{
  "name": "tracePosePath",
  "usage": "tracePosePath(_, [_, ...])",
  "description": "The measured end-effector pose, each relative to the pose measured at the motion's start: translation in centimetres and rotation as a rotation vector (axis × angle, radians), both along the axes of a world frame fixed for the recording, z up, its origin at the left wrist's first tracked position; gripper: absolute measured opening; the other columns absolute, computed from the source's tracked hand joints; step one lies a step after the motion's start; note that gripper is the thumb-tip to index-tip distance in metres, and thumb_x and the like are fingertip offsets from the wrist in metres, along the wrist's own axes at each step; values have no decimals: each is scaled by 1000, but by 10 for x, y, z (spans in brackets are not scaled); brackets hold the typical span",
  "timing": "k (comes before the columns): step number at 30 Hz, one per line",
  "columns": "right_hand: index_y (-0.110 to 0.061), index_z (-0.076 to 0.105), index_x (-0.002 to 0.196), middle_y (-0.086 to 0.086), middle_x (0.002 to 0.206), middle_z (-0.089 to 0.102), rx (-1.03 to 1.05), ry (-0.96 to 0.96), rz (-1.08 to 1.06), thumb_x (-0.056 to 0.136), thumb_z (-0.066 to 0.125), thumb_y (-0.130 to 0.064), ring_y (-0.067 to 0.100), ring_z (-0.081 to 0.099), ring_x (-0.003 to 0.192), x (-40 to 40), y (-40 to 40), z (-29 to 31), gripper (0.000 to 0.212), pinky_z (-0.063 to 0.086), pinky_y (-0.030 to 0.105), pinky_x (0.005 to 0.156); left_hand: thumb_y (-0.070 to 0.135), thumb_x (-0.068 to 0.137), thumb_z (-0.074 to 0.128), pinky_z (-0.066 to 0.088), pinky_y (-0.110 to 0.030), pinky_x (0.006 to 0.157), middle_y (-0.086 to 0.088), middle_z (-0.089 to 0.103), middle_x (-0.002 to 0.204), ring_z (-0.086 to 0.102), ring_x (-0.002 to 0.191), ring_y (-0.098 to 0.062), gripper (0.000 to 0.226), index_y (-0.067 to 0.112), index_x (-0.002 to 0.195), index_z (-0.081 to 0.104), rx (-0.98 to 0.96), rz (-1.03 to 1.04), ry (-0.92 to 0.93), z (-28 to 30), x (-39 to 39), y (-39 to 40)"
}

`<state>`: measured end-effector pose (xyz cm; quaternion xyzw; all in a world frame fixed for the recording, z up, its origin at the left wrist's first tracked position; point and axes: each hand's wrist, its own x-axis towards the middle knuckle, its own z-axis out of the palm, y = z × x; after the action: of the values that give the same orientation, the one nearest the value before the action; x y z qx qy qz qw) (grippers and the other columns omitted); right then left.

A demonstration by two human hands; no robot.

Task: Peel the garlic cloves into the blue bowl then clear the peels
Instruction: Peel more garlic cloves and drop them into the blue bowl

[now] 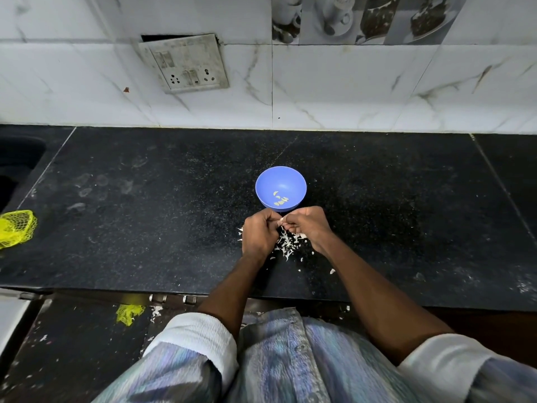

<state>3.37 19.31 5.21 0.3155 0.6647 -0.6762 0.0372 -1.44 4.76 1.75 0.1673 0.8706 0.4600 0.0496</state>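
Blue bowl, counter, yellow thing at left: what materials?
Blue bowl: likely plastic, with uniform matte colour and a soft sheen. Counter: looks like polished black granite, speckled, with seam lines. Yellow net bag: open mesh, probably plastic netting.

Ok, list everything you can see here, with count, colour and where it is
bowl: one, blue, mid counter, just beyond the hands
peeled cloves: about five, pale yellow-green, inside the bowl
peels: a scattered pile, white, on the counter under the hands
clove: one, pale, pinched between both hands, mostly hidden
counter: one, black speckled stone
mesh bag: one, yellow, left counter edge
mesh scrap: one, yellow, on the floor below the counter
socket plate: one, grimy white, on the tiled wall
sink: one, dark, far left, partly cut off
left hand: curled, pinching the clove
right hand: curled, pinching the clove
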Motion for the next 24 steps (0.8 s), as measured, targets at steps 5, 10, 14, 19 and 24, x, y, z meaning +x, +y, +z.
tracePosePath(5, [5, 78, 88, 21, 85, 77, -34, 37, 18, 83, 72, 0, 11, 64, 69, 0, 1, -2, 10, 52, 22, 67, -4, 87, 77, 62, -32, 73, 4, 77, 78, 72, 73, -11, 17, 12, 87, 77, 185, 54, -161, -7, -1, 0])
tracePosePath(10, [10, 75, 92, 23, 86, 76, 30, -8, 6, 87, 67, -1, 15, 65, 70, -1, -3, -5, 15, 51, 21, 63, 3, 94, 73, 64, -43, 84, -3, 78, 83, 73, 77, -17, 10, 12, 94, 77, 290, 80, -303, -12, -2, 2])
tracePosePath(14, [-2, 79, 80, 12, 76, 77, 140, -7, -3, 87, 67, -7, 13, 68, 66, -3, -2, -9, 14, 53, 24, 62, 1, 96, 69, 64, -42, 83, -7, 78, 80, 75, 74, -18, 12, 10, 94, 76, 300, 93, -330, -11, -1, 2])
tracePosePath(19, [-16, 79, 74, -1, 71, 76, 336, -1, 14, 74, 87, -13, 8, 71, 67, -1, 1, -13, 9, 58, 26, 64, 5, 95, 68, 63, -41, 80, -5, 78, 78, 70, 71, -13, 18, 20, 93, 78, 241, 71, -302, -14, -2, 0])
tracePosePath(24, [-12, 78, 95, 3, 84, 79, 252, 78, 53, 78, 80, -1, 13, 73, 73, 2, 0, -9, 20, 56, 26, 60, 7, 94, 72, 63, -35, 80, 8, 80, 85, 73, 78, -7, 16, 18, 98, 83, 205, 59, -249, -13, -2, -1])
